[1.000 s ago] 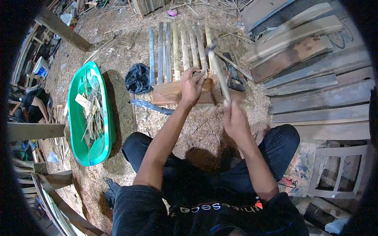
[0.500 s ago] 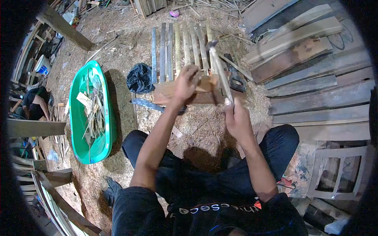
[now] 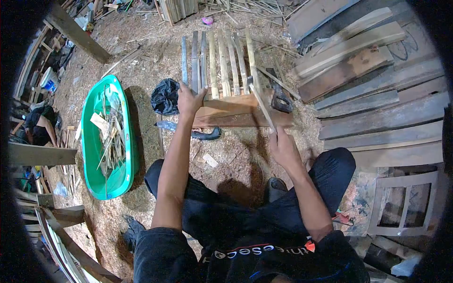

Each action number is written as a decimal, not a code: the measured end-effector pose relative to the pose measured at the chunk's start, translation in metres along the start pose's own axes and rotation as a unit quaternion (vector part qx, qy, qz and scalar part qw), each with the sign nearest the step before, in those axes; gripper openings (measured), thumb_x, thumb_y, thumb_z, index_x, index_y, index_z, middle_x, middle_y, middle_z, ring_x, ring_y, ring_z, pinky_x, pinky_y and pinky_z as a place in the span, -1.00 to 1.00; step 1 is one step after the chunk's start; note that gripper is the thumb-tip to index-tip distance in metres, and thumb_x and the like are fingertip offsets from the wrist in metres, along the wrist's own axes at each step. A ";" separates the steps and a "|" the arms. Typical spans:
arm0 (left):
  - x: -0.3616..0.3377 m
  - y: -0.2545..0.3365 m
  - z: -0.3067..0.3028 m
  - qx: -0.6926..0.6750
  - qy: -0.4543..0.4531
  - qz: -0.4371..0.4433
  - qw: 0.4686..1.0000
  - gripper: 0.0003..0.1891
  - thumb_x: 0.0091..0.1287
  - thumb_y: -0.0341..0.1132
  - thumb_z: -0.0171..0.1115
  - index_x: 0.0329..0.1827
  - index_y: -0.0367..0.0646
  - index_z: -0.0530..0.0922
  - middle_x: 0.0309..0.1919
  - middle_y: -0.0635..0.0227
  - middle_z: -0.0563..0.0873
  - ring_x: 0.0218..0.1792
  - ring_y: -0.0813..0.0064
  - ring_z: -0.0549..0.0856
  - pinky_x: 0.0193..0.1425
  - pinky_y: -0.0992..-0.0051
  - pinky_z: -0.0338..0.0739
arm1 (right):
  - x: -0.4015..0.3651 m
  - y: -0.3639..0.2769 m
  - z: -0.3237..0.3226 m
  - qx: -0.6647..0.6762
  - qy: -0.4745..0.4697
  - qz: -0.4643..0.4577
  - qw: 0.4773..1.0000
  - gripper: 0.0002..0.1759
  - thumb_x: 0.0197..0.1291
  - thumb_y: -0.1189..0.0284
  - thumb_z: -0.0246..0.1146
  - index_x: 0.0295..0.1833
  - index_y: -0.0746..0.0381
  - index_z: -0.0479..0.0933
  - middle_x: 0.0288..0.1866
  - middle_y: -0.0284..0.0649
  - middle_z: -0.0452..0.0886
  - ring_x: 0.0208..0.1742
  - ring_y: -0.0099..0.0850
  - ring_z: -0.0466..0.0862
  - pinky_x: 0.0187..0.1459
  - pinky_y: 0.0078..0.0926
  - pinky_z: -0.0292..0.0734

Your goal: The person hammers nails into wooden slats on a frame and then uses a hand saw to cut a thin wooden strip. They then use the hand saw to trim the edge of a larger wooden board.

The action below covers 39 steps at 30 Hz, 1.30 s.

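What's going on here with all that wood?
Someone's right hand holds a hammer, its head near the right end of a row of wooden slats. The left hand is at the row's left end, by a wooden board across the slats' near ends. A green tub with wood scraps stands to the left.

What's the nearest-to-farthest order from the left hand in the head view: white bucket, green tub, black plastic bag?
1. Black plastic bag: just left of the left hand
2. Green tub: farther left
3. White bucket: upper far left
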<state>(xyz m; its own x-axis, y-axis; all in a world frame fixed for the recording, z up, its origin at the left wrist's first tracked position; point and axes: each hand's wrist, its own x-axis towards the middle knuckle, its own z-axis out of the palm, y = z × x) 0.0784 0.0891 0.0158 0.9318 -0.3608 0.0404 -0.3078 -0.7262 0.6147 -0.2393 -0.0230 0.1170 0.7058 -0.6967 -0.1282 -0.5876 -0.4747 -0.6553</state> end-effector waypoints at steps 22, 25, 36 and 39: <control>0.003 -0.008 0.009 0.008 0.016 0.009 1.000 0.24 0.03 0.33 0.47 0.49 -0.52 0.11 0.15 -0.27 0.53 0.09 -0.15 0.64 0.12 0.13 0.60 | -0.003 -0.024 -0.036 0.078 0.063 -0.044 0.994 -0.64 0.53 0.26 -0.04 -0.10 0.39 0.43 -0.47 0.19 0.56 -0.38 0.29 0.58 -0.36 0.12 0.38; 0.001 -0.005 0.006 -0.004 0.013 0.010 1.000 0.25 0.04 0.33 0.47 0.50 -0.53 0.10 0.12 -0.28 0.54 0.06 -0.16 0.65 0.10 0.13 0.61 | 0.001 -0.026 -0.028 0.097 0.095 -0.088 0.987 -0.66 0.52 0.27 -0.02 -0.13 0.37 0.41 -0.45 0.25 0.55 -0.35 0.29 0.58 -0.34 0.13 0.39; -0.004 0.001 0.002 -0.014 0.025 0.013 0.999 0.10 0.03 0.24 0.52 0.37 -0.51 0.24 0.01 -0.28 0.59 0.01 -0.18 0.65 0.06 0.10 0.60 | 0.002 -0.016 -0.011 0.039 0.047 -0.069 0.996 -0.70 0.48 0.30 0.00 -0.12 0.37 0.39 -0.38 0.32 0.58 -0.26 0.33 0.60 -0.21 0.22 0.42; 0.002 -0.006 0.011 0.002 0.074 0.029 0.997 0.07 0.03 0.23 0.52 0.35 -0.48 0.26 -0.01 -0.25 0.59 0.01 -0.18 0.65 0.07 0.09 0.60 | 0.000 0.002 -0.003 -0.015 -0.008 -0.008 1.000 -0.73 0.48 0.33 0.01 -0.10 0.36 0.40 -0.40 0.31 0.58 -0.29 0.33 0.60 -0.24 0.23 0.43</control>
<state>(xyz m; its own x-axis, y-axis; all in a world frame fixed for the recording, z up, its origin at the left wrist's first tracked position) 0.0797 0.0864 0.0029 0.9304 -0.3127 0.1912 -0.3626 -0.7087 0.6052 -0.2420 -0.0258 0.1181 0.7217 -0.6798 -0.1304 -0.5875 -0.5019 -0.6348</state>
